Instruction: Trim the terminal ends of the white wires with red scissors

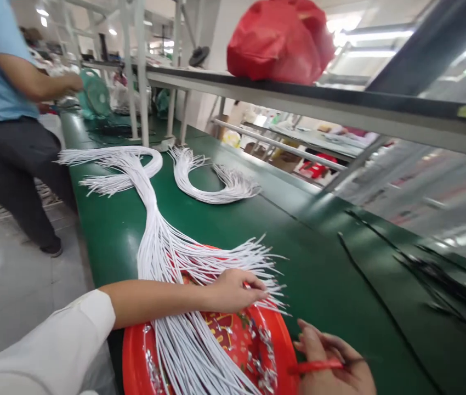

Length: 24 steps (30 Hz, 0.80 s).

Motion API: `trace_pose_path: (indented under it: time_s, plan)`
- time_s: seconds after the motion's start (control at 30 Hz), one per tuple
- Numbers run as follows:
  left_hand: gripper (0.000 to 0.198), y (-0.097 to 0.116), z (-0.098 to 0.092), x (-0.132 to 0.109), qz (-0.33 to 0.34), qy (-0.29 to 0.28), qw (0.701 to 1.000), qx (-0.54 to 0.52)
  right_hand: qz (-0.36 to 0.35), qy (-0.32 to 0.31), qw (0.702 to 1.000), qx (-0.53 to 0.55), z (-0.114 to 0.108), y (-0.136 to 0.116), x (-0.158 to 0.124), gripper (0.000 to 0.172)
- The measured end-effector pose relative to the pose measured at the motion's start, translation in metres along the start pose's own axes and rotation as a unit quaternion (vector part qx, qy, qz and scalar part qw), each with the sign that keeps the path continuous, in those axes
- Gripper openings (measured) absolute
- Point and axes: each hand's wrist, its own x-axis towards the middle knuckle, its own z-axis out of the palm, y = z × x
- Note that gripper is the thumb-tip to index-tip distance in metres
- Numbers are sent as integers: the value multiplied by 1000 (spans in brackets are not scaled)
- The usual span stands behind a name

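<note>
A large bundle of white wires lies across a red round tray, its cut ends fanned out to the right. My left hand reaches over the tray, fingers closed at the fanned ends on a white wire; the fingertips partly hide it. At the tray's right rim, my right hand is wrapped round a slim red-handled tool, blurred, so its exact kind is unclear. Small shiny metal pieces lie scattered inside the tray, on its printed floor.
Another curved white wire bundle lies on the green table. Black cables lie at right. A raised shelf carries a red bag. A person stands at the far left, near a green fan.
</note>
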Motion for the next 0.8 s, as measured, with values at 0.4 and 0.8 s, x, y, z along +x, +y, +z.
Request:
trace_pose_path:
  time_s: [0.4, 0.8]
  plan:
    - [27, 2, 6, -15, 58, -69, 994, 69, 7, -36, 999, 40, 13, 2, -6, 35]
    - [22, 4, 3, -19, 56, -79, 992, 81, -12, -66, 998, -4, 22, -3, -4, 35]
